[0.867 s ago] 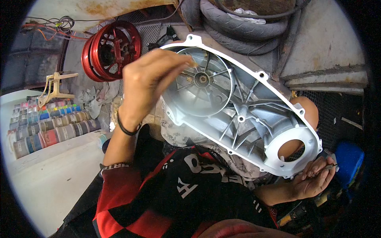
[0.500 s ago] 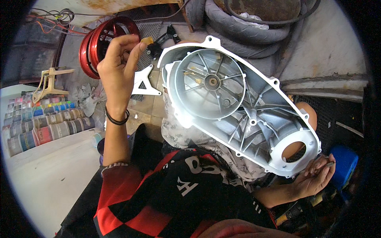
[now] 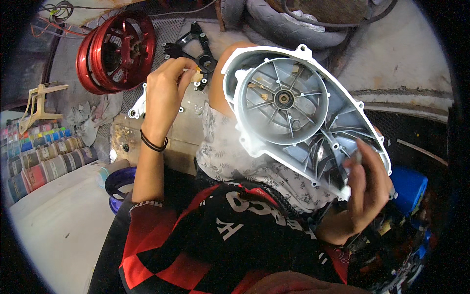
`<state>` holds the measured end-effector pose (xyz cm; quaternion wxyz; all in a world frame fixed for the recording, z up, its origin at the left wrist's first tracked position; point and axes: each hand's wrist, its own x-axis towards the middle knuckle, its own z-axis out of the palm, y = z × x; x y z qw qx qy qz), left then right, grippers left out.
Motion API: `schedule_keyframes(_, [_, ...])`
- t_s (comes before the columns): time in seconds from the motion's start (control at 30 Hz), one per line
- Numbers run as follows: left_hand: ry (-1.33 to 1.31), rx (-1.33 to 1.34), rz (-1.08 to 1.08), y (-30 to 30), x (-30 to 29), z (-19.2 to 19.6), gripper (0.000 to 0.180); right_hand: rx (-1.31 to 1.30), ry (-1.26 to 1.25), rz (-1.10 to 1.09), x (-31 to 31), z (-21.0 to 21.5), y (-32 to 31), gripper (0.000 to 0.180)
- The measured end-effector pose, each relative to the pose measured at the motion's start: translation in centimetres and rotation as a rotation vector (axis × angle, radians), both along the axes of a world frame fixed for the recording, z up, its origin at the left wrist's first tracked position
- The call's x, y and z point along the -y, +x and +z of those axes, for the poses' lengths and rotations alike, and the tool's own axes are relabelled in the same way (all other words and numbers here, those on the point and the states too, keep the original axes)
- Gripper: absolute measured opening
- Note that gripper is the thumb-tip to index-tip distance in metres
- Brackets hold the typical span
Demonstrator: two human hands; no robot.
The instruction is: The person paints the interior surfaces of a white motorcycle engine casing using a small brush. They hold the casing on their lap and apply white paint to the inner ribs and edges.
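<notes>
A large engine casing cover (image 3: 313, 105), white along its edge and bare grey metal inside, lies across my lap with its ribbed inner side up. Small yellowish scraps (image 3: 264, 97) rest inside its round chamber. My left hand (image 3: 169, 90) is raised left of the cover, apart from it. Thumb and fingers pinch a small yellowish scrap (image 3: 197, 77). Over the cover's narrow right end hovers my right hand (image 3: 367, 191), partly smeared by motion and hiding the round opening there. Its fingers are closed around something small and greyish that I cannot make out.
A red wheel rim (image 3: 117, 51) stands back left, beside a black bracket (image 3: 193, 44). Tyres (image 3: 293, 34) are stacked behind the cover. Several labelled tubs (image 3: 49, 164) line the left; a purple ring-shaped part (image 3: 115, 186) sits nearby. A blue container (image 3: 410, 188) stands at right.
My right hand has come up from below the cover's right end to over it. My left hand has moved right and slightly down, still pinching the scrap. The cover sits farther right in view.
</notes>
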<state>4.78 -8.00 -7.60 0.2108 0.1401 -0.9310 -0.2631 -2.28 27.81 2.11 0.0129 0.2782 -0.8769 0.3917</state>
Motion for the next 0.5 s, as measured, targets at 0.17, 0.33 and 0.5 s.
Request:
schedule_keyframes(0.17, [-0.002,0.073,0.029,0.8,0.3,-1.4,0.010,-0.144,0.232,0.297,6.0,-2.1,-1.7,0.031])
schedule_keyframes(0.33, [0.224,0.135,0.074,1.6,0.3,-2.6,0.010,-0.148,0.433,0.334,9.4,-4.2,-2.6,0.019])
schedule_keyframes(0.5, [0.263,0.087,0.075,2.5,1.0,-4.4,0.012,-0.258,0.559,0.388,10.1,-5.6,-3.6,0.006])
